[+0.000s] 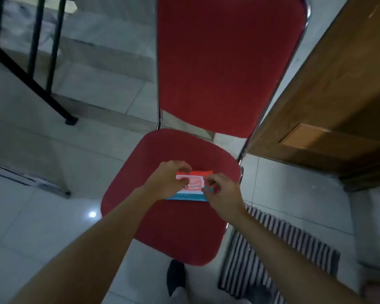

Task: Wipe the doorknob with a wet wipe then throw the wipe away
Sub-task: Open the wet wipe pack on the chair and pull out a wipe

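A flat wet wipe pack [192,185], red on top with a white label and a blue lower edge, lies on the seat of a red chair [162,227]. My left hand [167,183] rests on the pack's left end, fingers curled over it. My right hand [222,194] pinches at the right end of the white label. No loose wipe shows. A wooden door [338,95] stands at the right; its knob is out of view.
The chair's red backrest [226,62] rises behind the seat. A striped mat [272,249] lies on the tiled floor at the lower right. A black metal railing [31,51] stands at the upper left. A dark-socked foot [176,275] shows below the seat.
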`<state>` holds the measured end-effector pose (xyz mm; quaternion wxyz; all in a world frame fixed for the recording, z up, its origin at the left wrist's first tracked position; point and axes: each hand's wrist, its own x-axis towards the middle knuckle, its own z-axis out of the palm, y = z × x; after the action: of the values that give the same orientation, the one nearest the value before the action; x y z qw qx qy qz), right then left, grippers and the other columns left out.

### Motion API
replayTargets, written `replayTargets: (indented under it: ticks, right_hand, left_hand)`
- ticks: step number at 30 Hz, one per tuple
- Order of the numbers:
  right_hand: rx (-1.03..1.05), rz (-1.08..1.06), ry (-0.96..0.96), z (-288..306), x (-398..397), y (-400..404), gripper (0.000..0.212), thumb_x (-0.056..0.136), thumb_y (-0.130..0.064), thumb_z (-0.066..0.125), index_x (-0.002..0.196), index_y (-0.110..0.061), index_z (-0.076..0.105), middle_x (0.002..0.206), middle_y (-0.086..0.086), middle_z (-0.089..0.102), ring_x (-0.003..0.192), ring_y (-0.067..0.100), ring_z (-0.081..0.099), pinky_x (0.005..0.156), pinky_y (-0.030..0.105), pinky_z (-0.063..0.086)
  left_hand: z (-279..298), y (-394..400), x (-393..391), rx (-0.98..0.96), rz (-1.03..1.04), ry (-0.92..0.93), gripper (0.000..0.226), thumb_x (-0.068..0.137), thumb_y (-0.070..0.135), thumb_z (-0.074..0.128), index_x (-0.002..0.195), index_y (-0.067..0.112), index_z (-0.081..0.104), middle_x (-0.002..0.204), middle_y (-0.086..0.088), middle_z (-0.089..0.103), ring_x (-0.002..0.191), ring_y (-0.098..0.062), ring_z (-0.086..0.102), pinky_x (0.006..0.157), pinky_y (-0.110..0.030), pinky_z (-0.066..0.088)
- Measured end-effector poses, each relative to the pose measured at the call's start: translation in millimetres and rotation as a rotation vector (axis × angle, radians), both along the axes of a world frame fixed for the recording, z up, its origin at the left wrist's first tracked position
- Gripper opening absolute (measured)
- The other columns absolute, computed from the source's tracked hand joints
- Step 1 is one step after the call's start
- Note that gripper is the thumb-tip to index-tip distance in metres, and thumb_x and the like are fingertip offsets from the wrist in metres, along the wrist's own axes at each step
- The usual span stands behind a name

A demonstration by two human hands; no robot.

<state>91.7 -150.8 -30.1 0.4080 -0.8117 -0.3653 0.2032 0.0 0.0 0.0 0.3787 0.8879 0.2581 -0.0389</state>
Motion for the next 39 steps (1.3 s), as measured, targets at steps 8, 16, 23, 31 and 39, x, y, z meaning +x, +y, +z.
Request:
replayTargets:
  ticks: [8,16,23,31,39]
  right_hand:
    - [-0.126,0.240,-0.150,-88.0,5.7,22.5,0.035,0.078,-0.012,0.066,0.113,-0.007,0.062,0.121,0.011,0.062,0.113,0.025,0.054,0.098,0.035,0.043]
    - [-0.124,0.213,-0.515,-116.3,31.2,30.6,0.031,0.067,-0.008,0.076,0.097,-0.008,0.069,0.105,0.014,0.068,0.096,0.030,0.065,0.074,0.040,0.055]
    - [-0.171,0.285,-0.681,-123.1,40.8,34.6,0.030,0.063,0.002,0.076,0.092,-0.003,0.069,0.097,0.015,0.071,0.095,0.030,0.067,0.074,0.037,0.056]
    - [-0.073,0.133,-0.327,-103.1,60.1,50.7,0.015,0.084,-0.003,0.057,0.093,-0.008,0.067,0.088,0.009,0.072,0.073,0.027,0.067,0.065,0.035,0.055]
    - [0.008,-0.363,-0.053,-108.0,76.1,67.5,0.004,0.077,-0.011,0.071,0.079,-0.013,0.067,0.085,0.004,0.056,0.070,0.008,0.052,0.060,-0.002,0.037]
  left_hand:
    - [-104.6,3.5,-16.7,0.056,0.029,0.021,0.063,0.070,0.021,0.075,0.127,0.011,0.049,0.130,-0.006,0.046,0.120,-0.021,0.042,0.099,-0.032,0.041]
    - [-145.6,3.7,10.0,0.037,0.051,-0.112,0.060,0.083,0.019,0.063,0.137,0.010,0.038,0.148,-0.007,0.032,0.134,-0.019,0.034,0.108,-0.026,0.029]
    - [-149.5,18.7,36.1,0.149,0.027,-0.073,0.063,0.081,0.025,0.066,0.136,0.012,0.040,0.140,-0.004,0.044,0.128,-0.020,0.036,0.104,-0.021,0.026]
    - [-146.1,18.7,39.7,0.129,0.067,-0.066,0.074,0.074,0.025,0.071,0.137,0.016,0.034,0.138,-0.001,0.043,0.125,-0.020,0.040,0.099,-0.025,0.033]
    - [-138.3,20.2,43.9,0.177,-0.023,-0.036,0.071,0.073,0.023,0.072,0.132,0.023,0.033,0.134,0.000,0.038,0.118,-0.017,0.042,0.088,-0.028,0.044]
